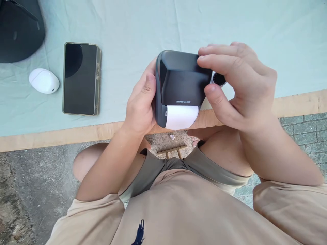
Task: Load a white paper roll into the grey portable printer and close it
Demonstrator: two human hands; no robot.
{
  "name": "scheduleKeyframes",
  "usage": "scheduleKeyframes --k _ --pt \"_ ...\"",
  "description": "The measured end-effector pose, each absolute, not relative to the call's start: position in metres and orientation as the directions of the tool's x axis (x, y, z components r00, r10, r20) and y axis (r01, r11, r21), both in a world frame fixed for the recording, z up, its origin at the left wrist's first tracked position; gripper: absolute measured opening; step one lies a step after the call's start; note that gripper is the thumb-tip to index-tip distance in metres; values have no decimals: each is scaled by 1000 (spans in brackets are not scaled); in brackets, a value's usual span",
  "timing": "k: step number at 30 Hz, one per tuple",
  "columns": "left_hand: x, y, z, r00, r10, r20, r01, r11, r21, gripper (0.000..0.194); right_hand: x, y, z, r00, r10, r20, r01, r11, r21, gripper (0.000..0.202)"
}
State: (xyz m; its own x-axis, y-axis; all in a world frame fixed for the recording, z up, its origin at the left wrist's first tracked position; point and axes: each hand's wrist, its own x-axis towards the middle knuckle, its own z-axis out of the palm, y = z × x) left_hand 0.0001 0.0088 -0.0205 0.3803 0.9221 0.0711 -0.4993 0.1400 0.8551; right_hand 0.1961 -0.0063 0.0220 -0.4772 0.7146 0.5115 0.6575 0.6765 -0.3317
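Note:
A black label printer (182, 86) marked NIIMBOT is held up over the table's near edge. White paper (182, 116) sticks out of its lower front, its right edge curved. My left hand (141, 102) grips the printer's left side, thumb at the front and the other fingers hidden behind it. At the printer's upper right corner is my right hand (240, 81), thumb and fingers apart, fingertips at the lid's edge; whether they press on it I cannot tell. Partly hidden behind this hand lies a small round black and silver object (219, 79).
On the pale green cloth (133, 30) lie a phone (80, 80) in a clear case and a white oval case (44, 81). A dark rounded object (20, 30) fills the far left corner. The table has a wooden edge (63, 137) nearest my body.

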Motion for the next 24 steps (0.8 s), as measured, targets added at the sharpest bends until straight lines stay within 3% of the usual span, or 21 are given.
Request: scheduleKeyframes --k 6,16,20,24 --pt "2 7 -18 359 932 57 -490 136 861 37 193 -7 23 -440 758 481 653 638 -408 36" --pt "1 8 -23 338 940 55 -514 135 847 30 195 -9 24 -459 773 437 699 618 -359 44" --pt "-1 11 -27 346 936 62 -520 136 843 31 195 -10 26 -498 765 409 705 631 -322 58" --pt "3 8 -17 352 936 18 -525 181 831 29 195 -6 27 -505 773 385 672 632 -387 58"
